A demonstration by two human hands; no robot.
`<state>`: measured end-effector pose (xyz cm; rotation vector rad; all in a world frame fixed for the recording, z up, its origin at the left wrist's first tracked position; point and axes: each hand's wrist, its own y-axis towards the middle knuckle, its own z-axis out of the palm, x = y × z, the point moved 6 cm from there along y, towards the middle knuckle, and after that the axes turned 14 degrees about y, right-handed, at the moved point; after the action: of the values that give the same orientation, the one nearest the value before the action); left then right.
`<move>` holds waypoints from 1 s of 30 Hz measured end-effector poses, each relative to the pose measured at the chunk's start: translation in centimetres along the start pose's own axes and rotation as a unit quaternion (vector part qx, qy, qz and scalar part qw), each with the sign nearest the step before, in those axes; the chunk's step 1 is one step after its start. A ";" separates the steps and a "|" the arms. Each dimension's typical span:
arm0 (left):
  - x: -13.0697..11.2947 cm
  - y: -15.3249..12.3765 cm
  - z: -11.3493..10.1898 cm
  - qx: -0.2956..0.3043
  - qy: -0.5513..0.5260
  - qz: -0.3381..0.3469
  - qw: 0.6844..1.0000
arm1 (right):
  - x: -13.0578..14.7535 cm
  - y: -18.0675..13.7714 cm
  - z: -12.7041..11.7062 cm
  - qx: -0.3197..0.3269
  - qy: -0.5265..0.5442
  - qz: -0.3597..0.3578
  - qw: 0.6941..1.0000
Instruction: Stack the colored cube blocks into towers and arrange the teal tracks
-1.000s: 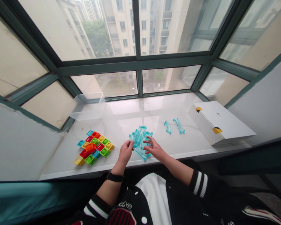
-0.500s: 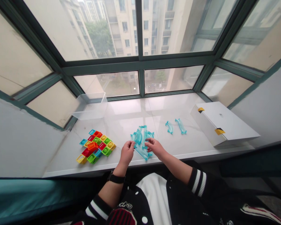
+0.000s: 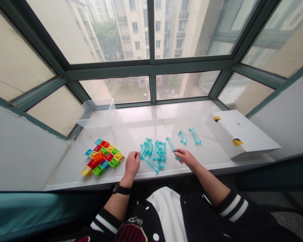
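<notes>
My right hand point(image 3: 185, 157) pinches the near end of a straight, translucent blue track piece point(image 3: 170, 144), which slants away from me above the sill. My left hand point(image 3: 133, 163) has its fingers pressed together at the left edge of a loose group of blue pieces. Whether a piece is between those fingertips is hidden. In that group, curved track pieces point(image 3: 146, 147) lie beside stacked track pieces point(image 3: 159, 151). A long straight track piece point(image 3: 152, 164) lies slanted in front of them.
Colourful interlocked blocks point(image 3: 104, 156) lie left of my left hand. A clear plastic bin point(image 3: 97, 116) stands behind them. Two blue pieces, a short curve point(image 3: 183, 137) and a longer track piece point(image 3: 195, 136), lie right of centre. A white box point(image 3: 243, 131) stands at the right.
My right hand has moved right, carrying a straight blue track piece out of the group. My left hand has shifted slightly left. The grouped pieces now lie in two more separate clusters.
</notes>
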<state>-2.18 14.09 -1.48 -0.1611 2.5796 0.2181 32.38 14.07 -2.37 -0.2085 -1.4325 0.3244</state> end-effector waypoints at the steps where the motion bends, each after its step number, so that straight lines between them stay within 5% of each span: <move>1: -0.2 -0.1 0.2 0.009 0.008 0.008 1.000 | 0.0 0.0 -0.3 -0.006 0.006 -0.005 1.000; 19: -4.0 -0.4 3.2 0.062 0.139 0.074 0.986 | -2.4 -0.5 1.6 0.020 -0.003 0.018 1.000; 25: -4.0 -0.3 2.2 0.050 0.108 0.091 0.989 | -2.6 -0.2 1.5 0.020 -0.007 0.018 1.000; 30: -7.9 -1.3 0.6 0.048 -0.013 0.150 0.987 | -2.9 0.1 2.2 0.033 -0.024 -0.015 0.999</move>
<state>5.03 13.45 2.00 0.2647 2.5728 0.2018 29.92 13.04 -4.79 -0.1258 -1.4691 0.3524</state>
